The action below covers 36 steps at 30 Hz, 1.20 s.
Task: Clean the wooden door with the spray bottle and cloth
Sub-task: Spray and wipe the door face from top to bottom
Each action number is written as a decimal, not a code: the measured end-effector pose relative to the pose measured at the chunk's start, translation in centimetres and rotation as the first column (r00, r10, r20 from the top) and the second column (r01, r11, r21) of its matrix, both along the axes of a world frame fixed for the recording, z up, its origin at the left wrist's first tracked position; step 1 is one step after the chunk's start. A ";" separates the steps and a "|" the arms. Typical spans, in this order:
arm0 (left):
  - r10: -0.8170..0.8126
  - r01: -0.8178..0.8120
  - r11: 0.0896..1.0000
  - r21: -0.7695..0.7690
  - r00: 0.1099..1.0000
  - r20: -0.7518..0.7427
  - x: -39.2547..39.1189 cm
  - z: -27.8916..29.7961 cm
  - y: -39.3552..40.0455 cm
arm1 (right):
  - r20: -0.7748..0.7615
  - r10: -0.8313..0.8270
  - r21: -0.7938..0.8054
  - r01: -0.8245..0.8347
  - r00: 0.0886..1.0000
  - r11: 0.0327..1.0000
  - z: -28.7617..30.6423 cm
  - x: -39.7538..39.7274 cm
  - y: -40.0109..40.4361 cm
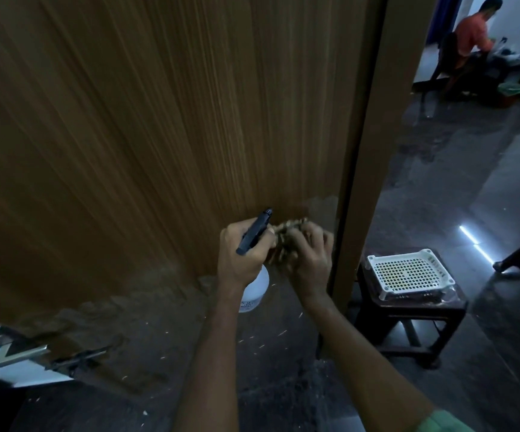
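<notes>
The brown wooden door [146, 126] fills the left and middle of the view, seen from above down to its bottom edge. My left hand [241, 255] grips the black trigger head of a white spray bottle [254, 289], nozzle pointing up toward the door. Right beside it, my right hand [310, 258] holds a bunched tan cloth [286, 235] low on the door near its right edge. The two hands nearly touch. A lighter patch shows on the door just above the cloth.
A dark wooden stool [408, 316] with a white perforated tray [410, 272] stands right of the door frame [374, 145]. A metal door handle [12, 347] sticks out at lower left. A person sits at a table [470, 35] in the far room. Dusty dark floor lies below.
</notes>
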<state>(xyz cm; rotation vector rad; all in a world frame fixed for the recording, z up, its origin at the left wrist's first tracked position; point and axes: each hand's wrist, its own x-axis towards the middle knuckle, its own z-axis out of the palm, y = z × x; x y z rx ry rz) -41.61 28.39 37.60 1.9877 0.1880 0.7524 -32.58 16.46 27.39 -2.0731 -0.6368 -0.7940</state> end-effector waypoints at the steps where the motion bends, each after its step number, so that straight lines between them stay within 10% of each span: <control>1: -0.014 0.014 1.000 -0.005 1.000 -0.006 0.3 0.3 -0.2 | -0.046 0.039 -0.057 -0.042 0.998 0.998 -1.9 -0.4 -0.8; 11: -0.087 0.086 0.996 -0.011 0.995 -0.052 3.0 0.9 -2.3 | 0.026 -0.105 0.247 0.095 0.994 0.964 5.0 3.3 -1.0; 16: -0.106 0.106 0.994 0.001 0.993 -0.055 3.6 1.0 -3.0 | -0.177 0.015 0.035 -0.009 0.984 0.999 -3.2 1.6 -3.3; 24: -0.089 0.090 0.995 0.053 0.996 -0.020 4.2 0.8 -3.2 | -0.040 -0.098 0.292 0.105 0.994 0.951 5.4 5.7 -2.9; 31: -0.100 0.103 0.992 0.072 0.994 -0.035 3.9 0.4 -3.9 | -0.279 -0.040 0.122 0.077 0.959 0.990 -2.2 2.6 -4.5; 36: -0.074 0.076 0.995 0.070 0.997 -0.035 3.8 -0.4 -3.6 | -0.077 -0.064 0.251 0.081 0.995 0.965 5.1 4.0 -2.9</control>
